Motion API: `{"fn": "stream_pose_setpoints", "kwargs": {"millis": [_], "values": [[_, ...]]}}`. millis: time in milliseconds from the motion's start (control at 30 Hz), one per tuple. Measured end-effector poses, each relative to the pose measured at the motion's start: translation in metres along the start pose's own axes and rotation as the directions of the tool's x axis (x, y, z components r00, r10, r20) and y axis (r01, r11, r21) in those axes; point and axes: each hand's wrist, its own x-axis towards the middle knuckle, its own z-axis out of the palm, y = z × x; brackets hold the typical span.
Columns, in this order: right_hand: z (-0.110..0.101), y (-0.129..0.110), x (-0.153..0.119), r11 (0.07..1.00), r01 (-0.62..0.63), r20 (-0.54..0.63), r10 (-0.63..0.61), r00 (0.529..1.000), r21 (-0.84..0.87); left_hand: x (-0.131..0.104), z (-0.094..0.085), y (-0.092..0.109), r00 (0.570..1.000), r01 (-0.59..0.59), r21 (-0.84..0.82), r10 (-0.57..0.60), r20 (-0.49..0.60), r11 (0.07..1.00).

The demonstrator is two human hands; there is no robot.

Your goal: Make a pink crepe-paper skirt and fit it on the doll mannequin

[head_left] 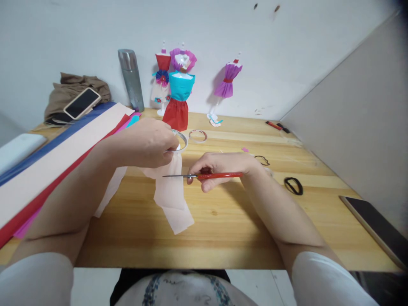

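My left hand (149, 142) is closed on a roll of tape (182, 138), held above the table with the back of the hand toward me. Pale pink crepe paper (168, 189) lies below it, with loose ends spread toward the front; whether the fingers also touch the paper is hidden. In my right hand (216, 168) is a pair of scissors (219, 175) with red handles. Their blades point left and pass over the pale paper, seeming close together. Another pale strip (111, 191) lies partly behind my left forearm.
Small dress forms in coloured paper, one in a turquoise top and red skirt (180, 100), stand at the wall beside a grey bottle (131, 80). Another tape ring (198, 136) lies behind my hands. Long paper sheets (63, 157) fill the left; a dark tablet (376, 225) lies right.
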Motion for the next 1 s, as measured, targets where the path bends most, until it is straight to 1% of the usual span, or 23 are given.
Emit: {"fn": "stream_pose_setpoints", "kwargs": {"millis": [100,200,400,600,767,933,1000], "values": [[-0.0004,0.0005,-0.0015,0.999,-0.025,-0.018,0.024,1.000,-0.029,-0.0001,-0.0021,-0.0007,0.996,0.027,0.076,-0.034,0.087,0.997],[-0.0004,-0.0003,-0.0022,0.999,-0.038,-0.032,0.038,0.999,-0.029,0.0005,-0.0031,-0.0011,0.996,0.028,0.097,-0.036,0.079,0.995],[-0.0003,0.0006,0.0011,0.999,-0.001,0.013,0.001,1.000,-0.034,0.0018,-0.0016,0.0007,0.997,0.028,0.097,-0.035,0.072,0.995],[0.0002,0.0018,0.0018,1.000,-0.013,-0.005,0.013,1.000,-0.011,-0.0005,-0.0060,0.0049,0.995,0.027,0.115,-0.038,0.097,0.993],[0.0013,-0.0007,0.0015,1.000,-0.008,-0.021,0.008,1.000,0.021,0.0014,-0.0051,0.0052,0.990,0.047,0.096,-0.059,0.128,0.994],[0.0014,-0.0028,0.0002,1.000,-0.026,-0.028,0.026,0.999,0.016,0.0020,-0.0031,0.0030,0.993,0.034,0.099,-0.045,0.113,0.995],[0.0016,-0.0026,0.0006,1.000,-0.015,-0.025,0.015,1.000,0.010,0.0012,-0.0024,0.0031,0.994,0.033,0.077,-0.041,0.106,0.996]]}}
